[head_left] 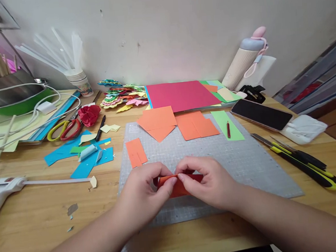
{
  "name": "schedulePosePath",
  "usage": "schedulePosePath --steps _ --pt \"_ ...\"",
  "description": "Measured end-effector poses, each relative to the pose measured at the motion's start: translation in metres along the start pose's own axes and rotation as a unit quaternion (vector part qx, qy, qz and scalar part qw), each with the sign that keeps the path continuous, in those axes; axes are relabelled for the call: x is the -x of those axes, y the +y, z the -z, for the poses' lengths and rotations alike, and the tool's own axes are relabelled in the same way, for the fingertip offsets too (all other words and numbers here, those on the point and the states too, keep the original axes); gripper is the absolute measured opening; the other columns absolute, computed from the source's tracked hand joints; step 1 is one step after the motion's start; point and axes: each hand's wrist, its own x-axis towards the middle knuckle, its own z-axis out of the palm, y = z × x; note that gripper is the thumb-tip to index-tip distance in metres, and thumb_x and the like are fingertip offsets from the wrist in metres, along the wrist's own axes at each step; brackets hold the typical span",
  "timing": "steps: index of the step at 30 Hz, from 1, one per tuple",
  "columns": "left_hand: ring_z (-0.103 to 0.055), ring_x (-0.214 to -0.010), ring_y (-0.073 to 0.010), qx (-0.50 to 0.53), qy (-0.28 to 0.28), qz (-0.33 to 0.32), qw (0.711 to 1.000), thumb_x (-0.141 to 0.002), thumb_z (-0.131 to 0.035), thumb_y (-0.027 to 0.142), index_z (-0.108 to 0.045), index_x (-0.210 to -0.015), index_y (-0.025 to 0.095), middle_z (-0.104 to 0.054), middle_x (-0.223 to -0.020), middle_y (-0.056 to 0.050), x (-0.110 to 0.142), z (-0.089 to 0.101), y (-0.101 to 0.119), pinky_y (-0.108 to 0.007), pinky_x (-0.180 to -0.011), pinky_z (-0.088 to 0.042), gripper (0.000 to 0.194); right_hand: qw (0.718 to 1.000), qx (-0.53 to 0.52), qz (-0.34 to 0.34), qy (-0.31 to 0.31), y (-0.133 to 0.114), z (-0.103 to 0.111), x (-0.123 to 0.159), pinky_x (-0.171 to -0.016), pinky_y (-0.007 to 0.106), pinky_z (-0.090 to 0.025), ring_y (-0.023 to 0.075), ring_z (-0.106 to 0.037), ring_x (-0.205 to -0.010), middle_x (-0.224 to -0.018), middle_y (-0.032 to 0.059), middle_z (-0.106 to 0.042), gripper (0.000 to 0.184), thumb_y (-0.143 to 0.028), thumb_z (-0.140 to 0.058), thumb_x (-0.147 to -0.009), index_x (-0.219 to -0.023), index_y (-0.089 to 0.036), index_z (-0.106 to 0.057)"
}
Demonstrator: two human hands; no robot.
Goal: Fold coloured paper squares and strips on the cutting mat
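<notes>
Between both hands is a folded piece of orange-red paper (176, 190), held over the grey cutting mat (232, 183). My left hand (145, 191) pinches its top edge with thumb and fingers. Close beside it, my right hand (210, 180) pinches the same edge, the two thumbs nearly touching. Fingers cover part of the paper's back. Left of the hands lies a small orange paper piece (135, 152) with a slit. Beyond them are larger orange paper pieces (159, 121) and a green strip (221, 124) with a short dark red pencil (228, 130) on it.
To the right lie a yellow-black utility knife (303, 166), a phone (261, 114) and a white case (304, 128). Leftward are blue paper scraps (84, 160), scissors (67, 129), a black pen (100, 127) and a glue gun (6, 193). Crimson paper (180, 95) lies at the back.
</notes>
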Motion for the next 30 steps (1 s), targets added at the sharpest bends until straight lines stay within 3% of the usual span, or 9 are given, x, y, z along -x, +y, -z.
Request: schedulePosePath --steps 4,7,12,20,25,30 --pt "-0.053 -0.056 -0.0102 -0.065 0.021 -0.092 0.993 -0.082 -0.055 0.015 -0.06 -0.07 0.017 -0.062 -0.062 0.002 0.004 -0.002 0.001 -0.023 -0.052 -0.04 0.013 0.993 0.086 0.077 0.035 -0.004 -0.004 0.002 -0.049 0.022 -0.031 0.0079 -0.04 -0.052 -0.055 -0.0046 -0.047 0.015 -0.006 -0.047 -0.07 -0.061 -0.018 -0.051" --pt "-0.055 -0.057 -0.0104 -0.059 0.043 -0.148 0.986 -0.083 -0.056 0.014 -0.06 -0.071 0.016 -0.063 -0.063 0.0 0.008 -0.003 0.003 -0.023 -0.052 -0.041 0.013 0.981 0.116 0.139 0.07 -0.01 -0.005 0.002 -0.047 0.023 -0.028 0.0079 -0.033 -0.049 -0.051 -0.0051 -0.041 0.017 -0.005 -0.045 -0.066 -0.056 -0.019 -0.047" --pt "-0.059 -0.061 -0.0119 -0.045 0.042 -0.123 0.99 -0.084 -0.058 0.019 -0.063 -0.075 0.018 -0.067 -0.067 -0.001 0.009 0.001 0.005 -0.025 -0.057 -0.045 0.01 0.982 0.117 0.14 0.05 -0.011 0.004 -0.001 -0.047 0.022 -0.03 0.0085 -0.036 -0.047 -0.051 -0.0046 -0.045 0.019 -0.005 -0.043 -0.066 -0.06 -0.021 -0.051" --pt "-0.057 -0.058 -0.0128 -0.065 0.043 -0.078 0.994 -0.085 -0.056 0.024 -0.062 -0.069 0.018 -0.065 -0.063 -0.001 0.006 0.002 0.004 -0.026 -0.054 -0.043 0.018 0.991 0.106 0.082 -0.014 -0.003 0.01 -0.001 -0.052 0.023 -0.035 0.0098 -0.046 -0.055 -0.062 -0.0023 -0.056 0.01 -0.013 -0.049 -0.075 -0.072 -0.021 -0.055" --pt "-0.057 -0.059 -0.0118 -0.072 0.02 -0.135 0.988 -0.083 -0.056 0.016 -0.059 -0.071 0.018 -0.064 -0.063 0.0 0.01 0.001 0.005 -0.026 -0.056 -0.043 0.012 0.99 0.081 0.112 0.007 -0.006 -0.001 0.0 -0.048 0.022 -0.03 0.0079 -0.037 -0.051 -0.056 -0.0045 -0.045 0.016 -0.005 -0.046 -0.066 -0.06 -0.02 -0.047" --pt "-0.057 -0.059 -0.0113 -0.038 0.091 -0.128 0.987 -0.082 -0.058 0.014 -0.056 -0.071 0.02 -0.063 -0.064 0.001 0.012 0.004 0.008 -0.025 -0.055 -0.044 0.013 0.989 0.073 0.119 0.053 -0.008 0.007 -0.002 -0.046 0.024 -0.03 0.0087 -0.036 -0.05 -0.054 -0.0035 -0.042 0.018 -0.004 -0.043 -0.063 -0.056 -0.02 -0.044"
